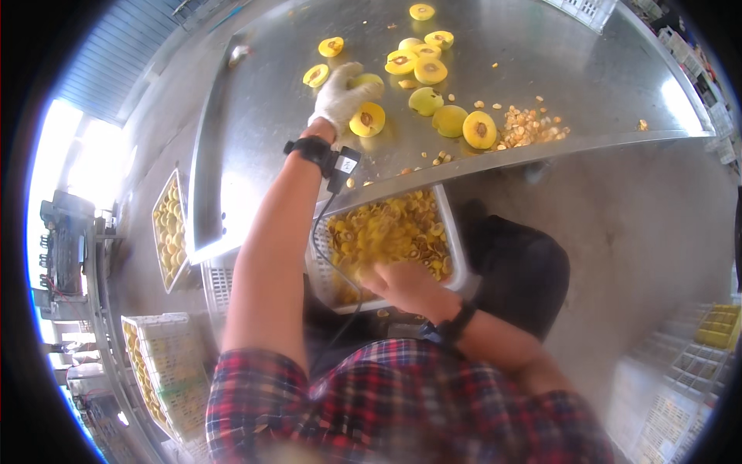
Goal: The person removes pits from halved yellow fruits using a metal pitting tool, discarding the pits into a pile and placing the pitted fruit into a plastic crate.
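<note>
My left hand (345,95), in a white glove, is closed around a yellow-green fruit (366,80) over the metal table. Just below it lies a cut fruit half (367,119), cut face up. My right hand (406,284), bare and blurred, is over the near part of a white plastic crate (455,243) filled with yellow fruit pieces (417,223); whether it holds anything cannot be told. To the right of my left hand, more halves (430,70) sit in a cluster, several cut face up, two (449,120) with the skin side up. A pile of small pale kernels (524,126) lies near the table's edge.
The steel table (278,75) has a raised rim. A white basket (585,13) stands at its far right. On the floor at left are a crate of fruit (171,232) and stacked white crates (174,371). More crates (666,394) stand at lower right. A cable (316,232) hangs from my left wrist.
</note>
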Available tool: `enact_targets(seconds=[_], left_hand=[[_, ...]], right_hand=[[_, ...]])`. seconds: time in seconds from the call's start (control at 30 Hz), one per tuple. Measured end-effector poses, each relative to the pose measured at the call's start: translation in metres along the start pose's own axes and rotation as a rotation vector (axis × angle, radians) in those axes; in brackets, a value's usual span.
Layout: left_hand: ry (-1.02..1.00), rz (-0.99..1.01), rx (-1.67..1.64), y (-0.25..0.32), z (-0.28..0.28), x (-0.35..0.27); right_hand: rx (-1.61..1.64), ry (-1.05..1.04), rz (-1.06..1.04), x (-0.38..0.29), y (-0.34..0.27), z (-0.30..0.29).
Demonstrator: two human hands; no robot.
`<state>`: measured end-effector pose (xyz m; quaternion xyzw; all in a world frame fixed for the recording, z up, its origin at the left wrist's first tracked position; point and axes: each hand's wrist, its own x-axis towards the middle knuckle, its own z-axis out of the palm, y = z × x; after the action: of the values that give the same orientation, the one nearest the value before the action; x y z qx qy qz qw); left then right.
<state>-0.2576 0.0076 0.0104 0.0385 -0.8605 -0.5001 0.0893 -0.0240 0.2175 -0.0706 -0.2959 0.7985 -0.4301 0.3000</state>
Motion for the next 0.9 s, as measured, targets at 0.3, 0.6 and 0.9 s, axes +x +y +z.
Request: enact_targets(seconds=[0.3, 0.6, 0.9], left_hand=[[-0.156, -0.316, -1.042, 0.025, -0.047, -0.118], [-0.134, -0.391, -1.081, 0.039, -0.012, -0.22], [-0.073, -0.363, -0.927, 0.032, -0.005, -0.24]], right_hand=[[-0.132, 0.36, -0.141, -0.008, -0.015, -0.027], [0.128, 0.634, -0.322, -0.006, -0.019, -0.036], [0.374, 0.372, -0.179, -0.004, -0.009, -0.024]])
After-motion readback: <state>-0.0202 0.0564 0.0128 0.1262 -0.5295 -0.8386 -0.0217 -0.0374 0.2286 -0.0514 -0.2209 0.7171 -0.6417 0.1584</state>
